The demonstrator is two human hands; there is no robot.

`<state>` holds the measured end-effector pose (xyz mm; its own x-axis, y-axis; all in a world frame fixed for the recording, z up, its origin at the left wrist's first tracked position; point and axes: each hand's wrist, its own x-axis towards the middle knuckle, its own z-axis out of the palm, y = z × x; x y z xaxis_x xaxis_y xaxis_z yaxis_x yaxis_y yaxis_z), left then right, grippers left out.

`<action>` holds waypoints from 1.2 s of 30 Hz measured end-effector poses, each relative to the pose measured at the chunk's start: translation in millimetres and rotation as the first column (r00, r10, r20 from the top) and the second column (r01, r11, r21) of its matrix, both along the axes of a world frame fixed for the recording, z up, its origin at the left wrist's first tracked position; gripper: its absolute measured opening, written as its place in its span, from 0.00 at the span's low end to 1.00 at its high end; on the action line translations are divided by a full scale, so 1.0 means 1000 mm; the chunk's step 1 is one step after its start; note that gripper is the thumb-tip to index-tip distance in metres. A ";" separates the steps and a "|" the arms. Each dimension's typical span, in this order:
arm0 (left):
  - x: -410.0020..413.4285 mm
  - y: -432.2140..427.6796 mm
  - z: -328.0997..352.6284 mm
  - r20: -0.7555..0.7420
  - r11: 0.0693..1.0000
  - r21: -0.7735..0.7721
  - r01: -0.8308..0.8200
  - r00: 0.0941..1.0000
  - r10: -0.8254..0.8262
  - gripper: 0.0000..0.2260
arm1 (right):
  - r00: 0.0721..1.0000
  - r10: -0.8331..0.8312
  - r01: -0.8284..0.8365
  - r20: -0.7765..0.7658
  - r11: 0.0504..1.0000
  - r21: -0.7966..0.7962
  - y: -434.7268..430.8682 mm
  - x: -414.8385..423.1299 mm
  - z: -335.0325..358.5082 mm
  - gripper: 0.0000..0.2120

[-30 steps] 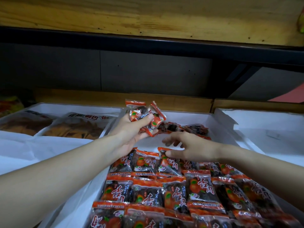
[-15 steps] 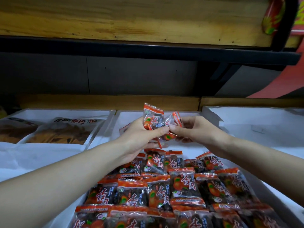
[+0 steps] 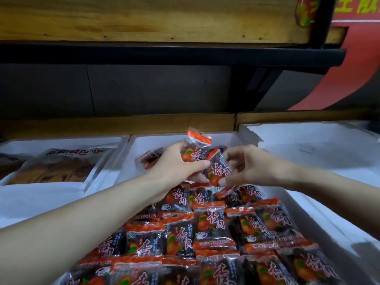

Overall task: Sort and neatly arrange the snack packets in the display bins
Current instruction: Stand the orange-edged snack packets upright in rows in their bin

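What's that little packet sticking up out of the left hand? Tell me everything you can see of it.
The packet is a small glossy plastic pouch with an orange crimped seal on top, a dark body, an orange fruit picture and red-and-white characters. It stands nearly upright above the white middle bin. The left hand grips it, thumb across its lower front. Its right edge meets a tilted second packet pinched by the right hand.

- Shelf (image 3: pixel 115 125): a wooden strip along its rear edge, with three white bins side by side on it.
- Left bin (image 3: pixel 61 139), toward the left end: large clear packs (image 3: pixel 55 169) of brown snacks.
- Middle bin (image 3: pixel 164 142): rows of orange-and-black snack packets (image 3: pixel 213 225).
- Right bin (image 3: pixel 308 128), toward the right end: white lining.
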<state>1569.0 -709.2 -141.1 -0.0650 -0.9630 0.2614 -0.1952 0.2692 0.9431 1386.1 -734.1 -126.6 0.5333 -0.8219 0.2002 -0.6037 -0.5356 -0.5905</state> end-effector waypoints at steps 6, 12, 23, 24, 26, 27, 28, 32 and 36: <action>-0.011 0.001 0.006 0.041 0.998 -0.058 -0.023 0.999 0.026 0.08 | 0.997 0.013 -0.011 0.079 1.000 -0.025 0.000 -0.001 -0.005 0.04; -0.005 -0.002 0.010 -0.123 0.993 0.052 -0.107 0.986 0.113 0.08 | 0.964 -0.209 0.201 0.163 0.977 0.066 -0.026 -0.007 -0.014 0.05; 0.006 -0.001 0.006 0.094 0.986 0.018 -0.166 0.982 0.164 0.09 | 0.992 -0.059 0.078 -0.115 0.983 0.166 -0.036 -0.005 -0.031 0.07; 0.006 -0.001 0.005 0.087 0.987 0.028 -0.160 0.984 0.157 0.09 | 0.985 -0.062 0.079 -0.163 0.991 0.104 -0.037 -0.005 -0.032 0.06; 0.005 -0.002 0.004 0.056 0.989 0.067 -0.134 0.990 0.130 0.06 | 0.979 -0.056 0.066 -0.198 0.997 0.048 -0.040 -0.006 -0.034 0.03; 0.005 -0.002 0.003 0.037 0.990 0.086 -0.109 0.994 0.107 0.05 | 0.979 -0.047 0.056 -0.200 0.997 0.043 -0.041 -0.006 -0.035 0.03; 0.005 -0.001 0.002 0.025 0.991 0.104 -0.083 0.996 0.081 0.06 | 0.975 -0.039 0.047 -0.219 0.998 0.032 -0.040 -0.007 -0.035 0.06; 0.001 0.000 0.001 0.012 0.989 0.149 -0.017 1.000 0.015 0.12 | 0.965 -0.065 0.045 -0.253 0.996 -0.083 -0.044 -0.009 -0.035 0.18; -0.005 -0.002 0.002 -0.001 0.993 0.111 0.033 0.999 -0.033 0.14 | 0.957 -0.004 0.014 0.290 0.999 -0.032 -0.031 -0.007 -0.018 0.10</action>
<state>1564.1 -711.3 -139.0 -0.0971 -0.9834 0.1532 -0.1888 0.1693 0.9673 1379.5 -764.7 -144.5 0.4406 -0.8166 0.3729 -0.4142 -0.5535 -0.7225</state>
